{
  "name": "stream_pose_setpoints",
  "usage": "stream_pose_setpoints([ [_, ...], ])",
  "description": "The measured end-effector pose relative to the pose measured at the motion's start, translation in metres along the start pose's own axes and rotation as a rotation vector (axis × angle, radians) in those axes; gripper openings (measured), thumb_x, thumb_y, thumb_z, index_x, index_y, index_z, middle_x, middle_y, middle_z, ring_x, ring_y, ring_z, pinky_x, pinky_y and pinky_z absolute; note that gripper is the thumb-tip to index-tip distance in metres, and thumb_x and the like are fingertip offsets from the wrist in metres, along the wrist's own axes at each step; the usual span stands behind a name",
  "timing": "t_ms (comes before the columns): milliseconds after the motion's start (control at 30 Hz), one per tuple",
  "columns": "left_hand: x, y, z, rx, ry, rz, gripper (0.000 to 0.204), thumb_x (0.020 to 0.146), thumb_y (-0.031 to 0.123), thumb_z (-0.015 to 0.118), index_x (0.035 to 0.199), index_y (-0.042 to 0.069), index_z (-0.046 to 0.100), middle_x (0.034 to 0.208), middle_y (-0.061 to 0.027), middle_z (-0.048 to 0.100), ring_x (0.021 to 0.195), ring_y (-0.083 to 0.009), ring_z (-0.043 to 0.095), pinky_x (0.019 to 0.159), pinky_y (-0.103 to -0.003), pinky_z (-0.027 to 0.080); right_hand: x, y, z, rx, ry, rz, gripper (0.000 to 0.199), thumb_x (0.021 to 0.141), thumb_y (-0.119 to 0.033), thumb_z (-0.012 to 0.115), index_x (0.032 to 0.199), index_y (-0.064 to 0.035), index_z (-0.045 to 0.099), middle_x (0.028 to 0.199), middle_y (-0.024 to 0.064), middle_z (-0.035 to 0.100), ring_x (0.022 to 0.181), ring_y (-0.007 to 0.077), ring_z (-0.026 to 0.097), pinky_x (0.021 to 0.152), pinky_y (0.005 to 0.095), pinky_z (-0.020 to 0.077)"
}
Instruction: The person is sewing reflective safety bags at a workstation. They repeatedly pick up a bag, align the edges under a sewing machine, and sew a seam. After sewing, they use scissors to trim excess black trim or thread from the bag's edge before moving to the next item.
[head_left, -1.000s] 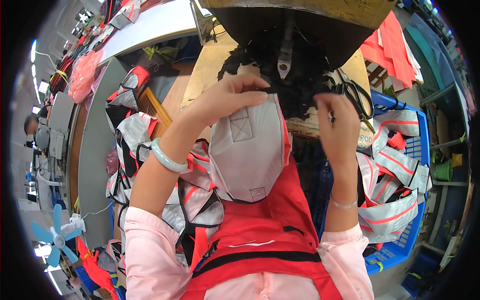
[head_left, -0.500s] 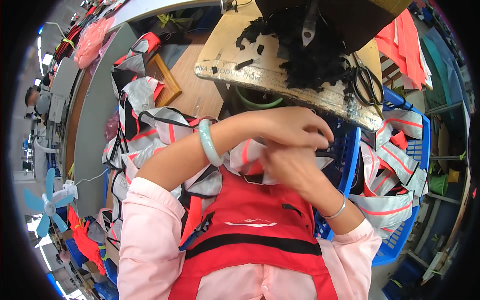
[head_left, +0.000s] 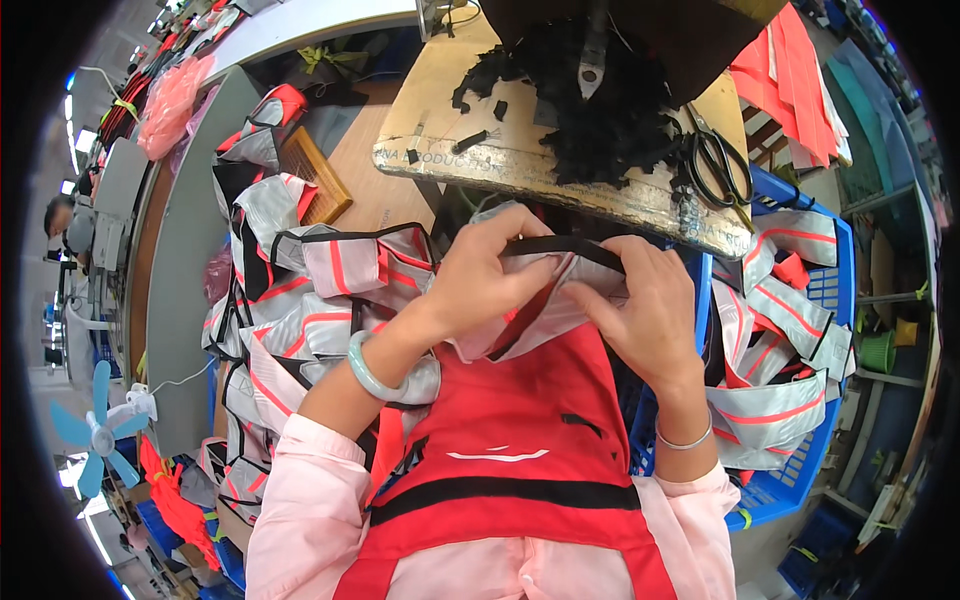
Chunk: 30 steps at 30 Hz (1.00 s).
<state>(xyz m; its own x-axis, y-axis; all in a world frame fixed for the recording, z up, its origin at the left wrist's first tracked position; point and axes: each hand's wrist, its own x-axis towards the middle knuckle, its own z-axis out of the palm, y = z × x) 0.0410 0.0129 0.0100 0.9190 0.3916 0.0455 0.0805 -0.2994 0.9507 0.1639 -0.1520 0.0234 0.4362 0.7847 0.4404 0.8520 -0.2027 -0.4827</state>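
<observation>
Piece: grey fabric piece (head_left: 540, 305) with red stripes and a black strap (head_left: 565, 246) along its top edge, held over my lap just below the board's front edge.
Left hand: my left hand (head_left: 480, 275) is closed on the piece's left part, thumb and fingers pinching the strap; a pale green bangle (head_left: 372, 372) sits on the wrist.
Right hand: my right hand (head_left: 650, 305) grips the piece's right part, fingers curled over the strap's end; a thin bracelet (head_left: 685, 440) circles the wrist.
Apron: red apron (head_left: 510, 450) with a black band, directly beneath the piece.
Board: worn board (head_left: 520, 155) above my hands, bearing black scraps (head_left: 600, 110) and scissors (head_left: 720, 165).
Left pile: heap of grey-and-red pieces (head_left: 290, 310) beside my left forearm.
Right crate: blue crate (head_left: 820, 290) holding more such pieces, beside my right hand.
Fan: small blue fan (head_left: 95, 435), far left.
</observation>
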Motion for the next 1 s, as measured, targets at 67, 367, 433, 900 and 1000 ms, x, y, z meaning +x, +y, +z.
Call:
stream_pose_setpoints([
  [67, 0.008, 0.009, -0.01, 0.032, -0.04, 0.021, 0.024, 0.079, 0.009, 0.069, 0.101, -0.001, 0.063, 0.091, -0.0052, 0.066, 0.086, -0.0099, 0.06, 0.078, -0.026, 0.048, 0.005, 0.0, -0.003, 0.149, -0.103, 0.178, 0.027, 0.075, -0.023, 0.074, 0.091, -0.005, 0.062, 0.075, 0.0106, 0.064, 0.066, 0.0279, 0.063, 0.06, 0.0371, 0.0455],
  [367, 0.07, 0.023, -0.055, -0.014, -0.332, -0.119, 0.03, 0.084, 0.024, 0.07, 0.1, -0.002, 0.067, 0.084, -0.0023, 0.066, 0.079, -0.0077, 0.057, 0.072, -0.024, 0.046, 0.057, 0.031, -0.009, 0.43, -0.198, 0.331, 0.025, 0.075, -0.02, 0.07, 0.089, 0.0001, 0.064, 0.068, 0.0123, 0.063, 0.058, 0.0205, 0.06, 0.057, 0.0307, 0.0467],
  [433, 0.083, 0.025, -0.059, -0.01, -0.341, -0.159, 0.033, 0.083, 0.026, 0.07, 0.1, -0.001, 0.067, 0.085, -0.0027, 0.066, 0.08, -0.0085, 0.058, 0.072, -0.024, 0.046, 0.067, 0.035, -0.008, 0.515, -0.238, 0.4, 0.028, 0.076, -0.021, 0.07, 0.09, 0.0032, 0.064, 0.068, 0.0093, 0.061, 0.063, 0.0119, 0.056, 0.06, 0.0277, 0.0458],
  [900, 0.14, 0.024, -0.071, 0.029, -0.268, -0.249, 0.033, 0.077, 0.021, 0.072, 0.101, -0.002, 0.066, 0.086, -0.0015, 0.066, 0.077, -0.0068, 0.058, 0.07, -0.021, 0.046, 0.108, 0.062, 0.004, 0.623, -0.233, 0.474, 0.034, 0.076, -0.024, 0.069, 0.095, 0.0042, 0.065, 0.077, 0.0035, 0.062, 0.07, 0.0084, 0.055, 0.066, 0.0256, 0.0462],
  [1000, 0.145, 0.021, -0.072, -0.011, -0.292, -0.269, 0.039, 0.076, 0.021, 0.073, 0.106, -0.003, 0.065, 0.09, -0.0034, 0.066, 0.08, -0.0082, 0.06, 0.073, -0.021, 0.047, 0.111, 0.066, 0.005, 0.632, -0.229, 0.466, 0.034, 0.076, -0.024, 0.069, 0.094, 0.004, 0.065, 0.077, 0.0037, 0.063, 0.07, 0.0089, 0.055, 0.067, 0.0261, 0.0462],
])
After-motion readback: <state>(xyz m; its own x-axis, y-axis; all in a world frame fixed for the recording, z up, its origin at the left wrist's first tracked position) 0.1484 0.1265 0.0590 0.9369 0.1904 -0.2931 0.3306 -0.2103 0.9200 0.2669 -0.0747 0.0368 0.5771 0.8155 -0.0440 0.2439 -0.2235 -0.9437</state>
